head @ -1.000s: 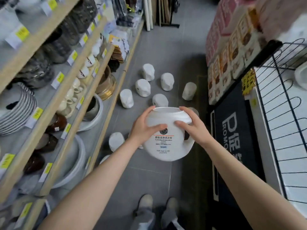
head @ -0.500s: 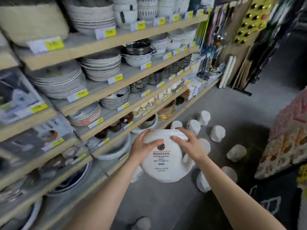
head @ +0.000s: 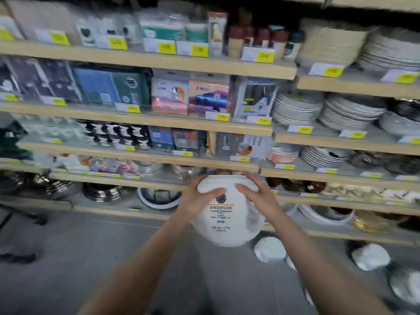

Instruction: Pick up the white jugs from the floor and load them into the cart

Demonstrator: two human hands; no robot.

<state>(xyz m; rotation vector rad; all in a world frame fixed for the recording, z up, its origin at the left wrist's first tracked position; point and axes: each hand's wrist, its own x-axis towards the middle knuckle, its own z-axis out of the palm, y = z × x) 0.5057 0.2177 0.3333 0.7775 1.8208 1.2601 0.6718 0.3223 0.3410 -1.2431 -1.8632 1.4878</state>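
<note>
Both hands grasp one white jug (head: 227, 214) in mid-air ahead of the person: left hand (head: 196, 198) curled round its upper left side, right hand (head: 259, 196) curled round its upper right, label facing the camera. Behind it stand wooden shelves (head: 145, 62) stocked with packaged goods and stacked plates (head: 295, 108). More white jugs (head: 269, 248) lie on the grey floor (head: 79, 258) at lower right, blurred; cart not in view.

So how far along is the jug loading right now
Done: nothing can be confirmed, since the cart is out of view. In hand: one white jug, held up in front of the shelves between the left hand and right hand. Left: at least two more jugs on the floor.
</note>
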